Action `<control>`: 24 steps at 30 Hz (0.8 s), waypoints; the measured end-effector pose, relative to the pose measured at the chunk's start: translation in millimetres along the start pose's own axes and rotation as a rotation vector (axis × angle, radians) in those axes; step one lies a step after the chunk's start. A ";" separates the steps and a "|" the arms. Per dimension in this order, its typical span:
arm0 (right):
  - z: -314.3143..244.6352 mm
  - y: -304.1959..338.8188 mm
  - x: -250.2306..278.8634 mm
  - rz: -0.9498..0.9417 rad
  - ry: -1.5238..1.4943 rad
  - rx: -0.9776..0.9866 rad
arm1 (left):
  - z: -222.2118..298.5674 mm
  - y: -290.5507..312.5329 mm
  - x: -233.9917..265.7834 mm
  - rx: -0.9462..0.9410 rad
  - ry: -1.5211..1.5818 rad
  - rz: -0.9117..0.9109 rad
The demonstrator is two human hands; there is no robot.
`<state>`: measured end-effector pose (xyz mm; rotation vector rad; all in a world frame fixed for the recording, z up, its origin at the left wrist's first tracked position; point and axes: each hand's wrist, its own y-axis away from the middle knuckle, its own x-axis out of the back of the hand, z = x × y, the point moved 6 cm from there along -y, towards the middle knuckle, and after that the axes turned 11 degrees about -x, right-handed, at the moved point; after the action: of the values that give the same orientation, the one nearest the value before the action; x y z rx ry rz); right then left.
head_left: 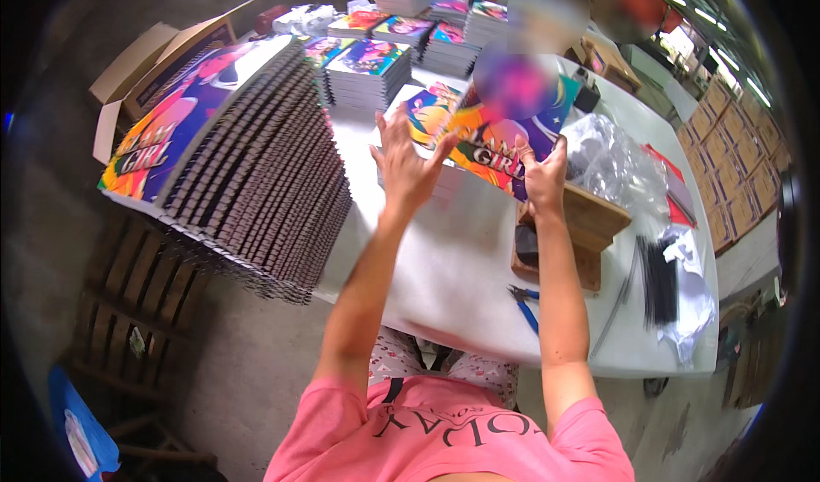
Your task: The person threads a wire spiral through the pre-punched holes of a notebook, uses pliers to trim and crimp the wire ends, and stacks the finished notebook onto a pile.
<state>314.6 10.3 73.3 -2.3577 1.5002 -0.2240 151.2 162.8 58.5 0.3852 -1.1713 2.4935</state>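
Observation:
My right hand [544, 179] grips the lower right edge of a notebook [500, 153] with a bright, colourful cover, holding it tilted above the table. My left hand [408, 166] is raised with its fingers spread, just left of that notebook, and holds nothing. Beneath and behind the left hand lies another colourful cover [424, 114], partly hidden. To the left rises a tall, leaning stack of spiral-bound notebooks [256, 166], their black bindings facing me. Under my right wrist sits a wooden stand [589, 226] with a dark block in it.
Blue-handled pliers [528, 313] lie near the front edge of the white table [461, 285]. At the right are a bundle of black binding wires [656, 281] and crumpled clear plastic [611, 161]. More notebook stacks [367, 76] stand behind. An open carton [162, 63] is far left.

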 end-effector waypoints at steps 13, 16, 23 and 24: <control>-2.6 149.9 74.7 -0.499 -0.059 -0.390 | 4.4 168.2 70.8 0.093 0.746 -0.179; 27.9 179.9 56.9 -0.487 -0.044 -0.464 | 6.4 196.1 42.7 0.251 0.637 -0.215; 55.2 195.5 69.0 -0.461 0.032 -0.495 | 3.1 211.5 30.8 0.277 0.460 -0.173; 54.0 196.2 68.7 -0.449 0.030 -0.450 | 12.0 206.2 34.3 0.334 0.459 -0.201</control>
<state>194.4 -116.9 -51.2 -3.0480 1.0968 -0.0243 33.1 38.2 -61.4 0.0026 -0.5150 2.4158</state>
